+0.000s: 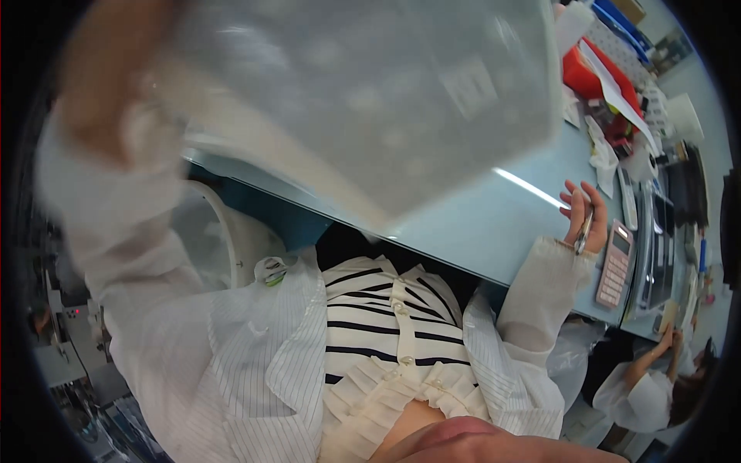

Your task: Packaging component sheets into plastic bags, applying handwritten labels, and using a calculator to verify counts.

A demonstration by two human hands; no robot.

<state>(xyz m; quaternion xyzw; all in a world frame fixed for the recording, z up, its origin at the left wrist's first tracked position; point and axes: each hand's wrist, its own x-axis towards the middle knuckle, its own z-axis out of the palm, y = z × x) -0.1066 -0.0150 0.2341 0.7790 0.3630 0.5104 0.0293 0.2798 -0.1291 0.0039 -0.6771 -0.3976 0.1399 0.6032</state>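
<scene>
A large translucent plastic box hangs tilted over the table, close up and smeared by motion. Pale shapes and a label-like patch show dimly through it. My left hand is raised at its left edge and seems to hold it; the fingers are blurred. Palm up, my right hand rests at the right of the table with fingers loosely curled. A slim silver pen-like tool lies in it, its exact kind unclear.
Beside my right hand are a pink calculator and a dark tray. Farther back stand a red bin and crumpled white paper. A white bucket is under the table's edge. Another person sits at the lower right.
</scene>
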